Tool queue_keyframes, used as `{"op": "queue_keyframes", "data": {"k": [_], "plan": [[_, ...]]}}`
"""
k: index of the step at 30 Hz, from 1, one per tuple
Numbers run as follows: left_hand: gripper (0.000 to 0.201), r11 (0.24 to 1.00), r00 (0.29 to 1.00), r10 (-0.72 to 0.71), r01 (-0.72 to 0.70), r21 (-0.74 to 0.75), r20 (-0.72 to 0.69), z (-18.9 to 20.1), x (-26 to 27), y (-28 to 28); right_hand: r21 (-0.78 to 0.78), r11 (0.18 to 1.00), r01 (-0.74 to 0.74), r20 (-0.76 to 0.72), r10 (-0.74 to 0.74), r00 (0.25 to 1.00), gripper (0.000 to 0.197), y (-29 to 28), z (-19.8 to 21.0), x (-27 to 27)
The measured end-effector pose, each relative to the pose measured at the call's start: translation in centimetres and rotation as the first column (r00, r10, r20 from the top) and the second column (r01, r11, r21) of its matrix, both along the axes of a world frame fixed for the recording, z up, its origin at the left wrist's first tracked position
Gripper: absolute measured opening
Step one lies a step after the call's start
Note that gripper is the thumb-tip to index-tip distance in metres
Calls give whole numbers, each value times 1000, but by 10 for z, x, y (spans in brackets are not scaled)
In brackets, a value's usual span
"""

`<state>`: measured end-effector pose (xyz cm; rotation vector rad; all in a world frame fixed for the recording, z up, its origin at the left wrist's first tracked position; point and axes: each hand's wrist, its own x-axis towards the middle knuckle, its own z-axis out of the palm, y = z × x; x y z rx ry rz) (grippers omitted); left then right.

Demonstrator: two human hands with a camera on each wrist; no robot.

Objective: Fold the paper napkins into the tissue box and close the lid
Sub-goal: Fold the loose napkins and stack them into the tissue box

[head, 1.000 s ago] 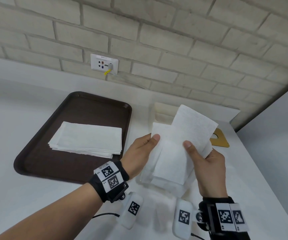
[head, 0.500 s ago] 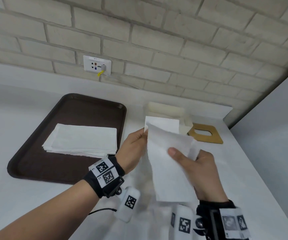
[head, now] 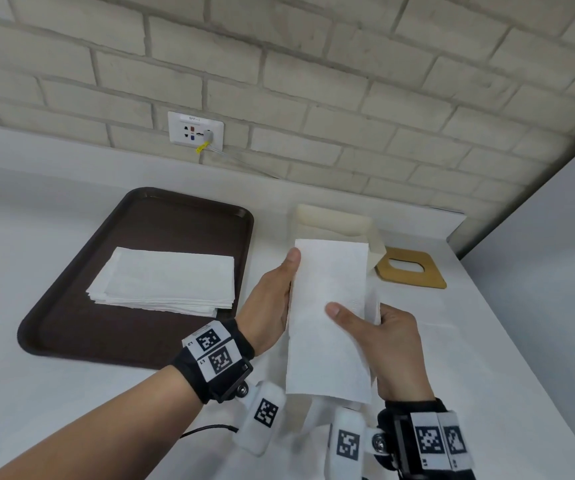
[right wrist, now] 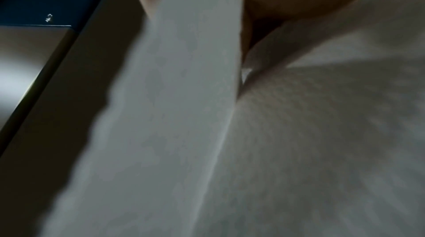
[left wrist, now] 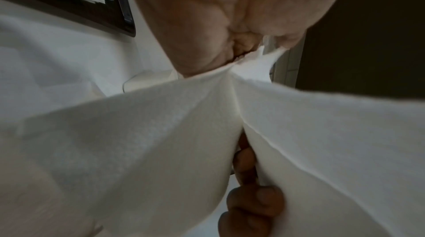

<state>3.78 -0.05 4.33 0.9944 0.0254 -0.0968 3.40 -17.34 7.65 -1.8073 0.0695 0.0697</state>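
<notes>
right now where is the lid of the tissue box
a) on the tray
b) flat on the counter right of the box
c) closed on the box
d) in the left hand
b: the tan lid with its cutout lies flat on the counter, right of the open box; both hands hold a napkin.

The folded napkin is covering most of the tissue box, so its inside is staying out of sight. The left hand is tucking its fingers behind the paper; the right hand is doing likewise, thumb aside. The right wrist view is blurring into grey paper, possibly several layers. The socket's label is too small to read.
</notes>
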Motion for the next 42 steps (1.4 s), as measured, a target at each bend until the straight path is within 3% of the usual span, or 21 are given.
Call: {"op": "queue_keyframes", "data": {"k": [2, 6, 11, 13, 15, 17, 19, 21, 23, 24, 27, 30, 35, 38, 42], "plan": [[52, 1000, 1000, -2, 2, 12, 24, -4, 1, -1, -11, 1000, -4, 11, 4, 1000, 20, 1, -1, 0], [26, 988, 994, 100, -106, 112, 54, -13, 4, -4, -22, 1000, -10, 22, 10, 1000, 21, 0, -8, 1], [27, 976, 980, 190, -194, 103, 52, -13, 12, -2, -73, 995, 64, 27, -62, 998, 26, -22, -12, 3], [28, 969, 974, 220, -224, 99, 49, -13, 16, 3, -123, 981, 153, 83, -144, 986, 35, -45, -13, 7], [27, 959, 968, 244, -250, 136, 58, -13, 19, 10, -209, 959, 191, 164, -158, 974, 57, -63, -8, 7], [27, 949, 967, 243, -254, 188, 77, -13, 21, 15, -197, 957, 214, 224, -169, 960, 50, -74, 9, 2], [26, 946, 971, 224, -237, 220, 80, -14, 22, 16, -118, 982, 149, 218, -121, 968, 23, -73, 30, -7], [25, 941, 976, 199, -214, 262, 86, -14, 22, 14, 18, 998, -61, 204, 56, 977, 5, -64, 49, -19], [25, 941, 980, 172, -193, 280, 97, -12, 20, 10, 144, 945, -293, 214, 259, 942, 28, -53, 53, -22], [25, 944, 982, 157, -182, 276, 107, -10, 19, 7, 169, 927, -335, 215, 297, 930, 35, -45, 50, -18], [25, 946, 987, 117, -146, 290, 114, -4, 12, -1, 192, 955, -227, 208, 186, 960, 37, -20, 35, 1], [24, 960, 996, 62, -78, 270, 69, 1, 4, -6, 96, 989, -112, 216, 89, 972, 37, -5, 18, 16], [47, 998, 999, -44, 45, 31, -25, 4, -2, -7, -75, 997, -23, 225, 40, 973, 38, -1, 7, 20], [49, 989, 999, -30, 25, 144, 39, -6, 1, -10, -134, 991, 5, 254, 30, 967, 45, -4, 7, 21], [26, 964, 997, 28, -44, 261, 68, -12, 4, -15, -217, 972, 88, 325, -13, 946, 57, -6, 4, 24]]}}
